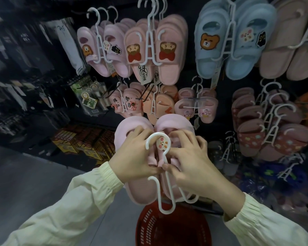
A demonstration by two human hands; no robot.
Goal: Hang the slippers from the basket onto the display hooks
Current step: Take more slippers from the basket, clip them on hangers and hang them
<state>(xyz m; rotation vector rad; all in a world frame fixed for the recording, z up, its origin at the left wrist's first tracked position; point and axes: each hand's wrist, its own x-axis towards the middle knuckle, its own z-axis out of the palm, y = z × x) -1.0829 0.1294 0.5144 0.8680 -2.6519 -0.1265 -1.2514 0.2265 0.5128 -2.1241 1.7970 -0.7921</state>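
At the centre of the frame your pale pink foam slippers (132, 126) hang on a white plastic hanger (159, 133); their round cream charm (162, 142) is dotted orange and pink; your ruched cloth sleeves (75, 197) are pale yellow; the red slotted plastic basket (149, 226) shows bottom centre; upper right, sky-blue foam slippers (207, 57) carry a brown bear patch (207, 40); lower right, maroon slippers (251, 139) are speckled with pale dots.
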